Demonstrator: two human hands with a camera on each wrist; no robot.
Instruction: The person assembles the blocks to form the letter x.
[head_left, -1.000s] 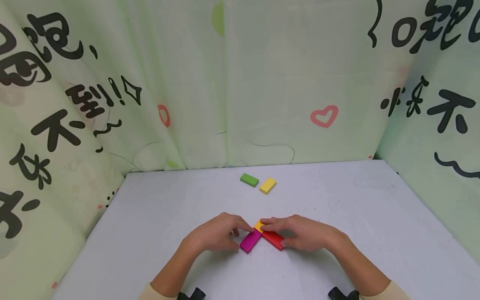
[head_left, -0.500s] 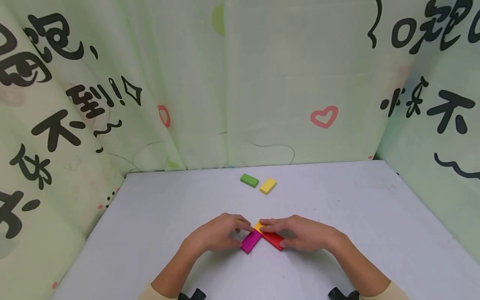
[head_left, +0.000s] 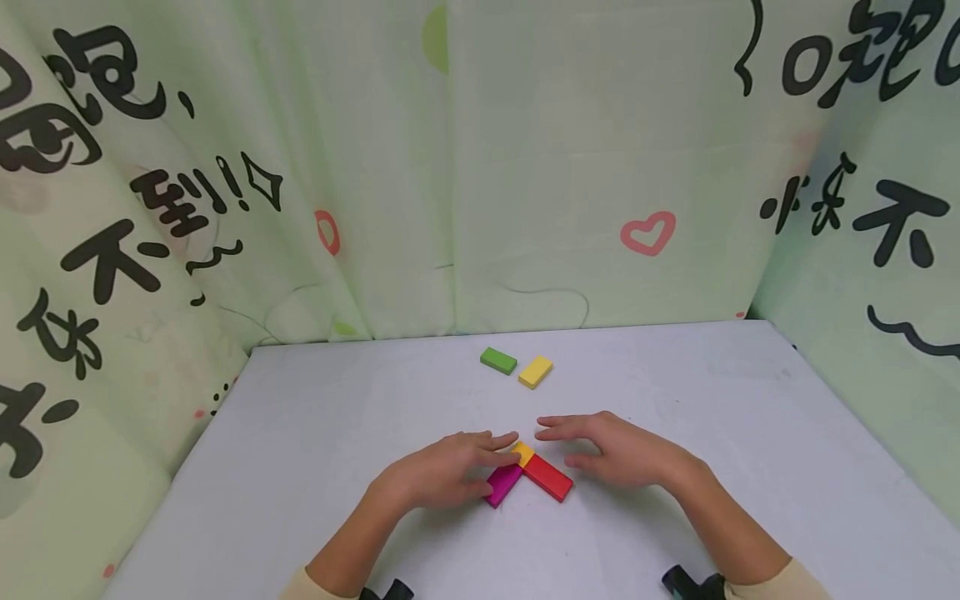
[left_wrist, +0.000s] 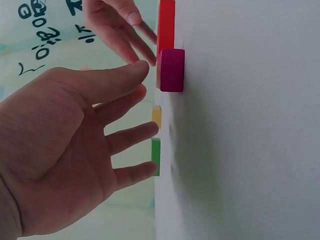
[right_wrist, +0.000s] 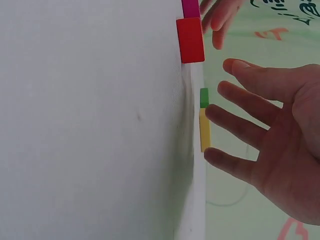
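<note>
Three blocks meet in an upturned V in the head view: a magenta block (head_left: 503, 487), a red block (head_left: 548, 478) and an orange block (head_left: 524, 453) at the tip, partly covered by fingers. My left hand (head_left: 448, 472) reaches over the magenta block, its thumb by the outer side and its index fingertip overlapping the orange one. In the left wrist view its fingers stretch out loosely with nothing gripped. Holding nothing, my right hand (head_left: 618, 450) hovers to the right of the red block, fingers spread apart.
A green block (head_left: 498, 361) and a yellow block (head_left: 536, 372) lie farther back on the white table (head_left: 360, 392). A pale green curtain (head_left: 540, 167) with black lettering hangs behind the table and on both sides.
My right hand has let go of the red and orange blocks and moved up and right. The left hand has shifted slightly right, its fingers now reaching farther over the magenta and orange blocks.
</note>
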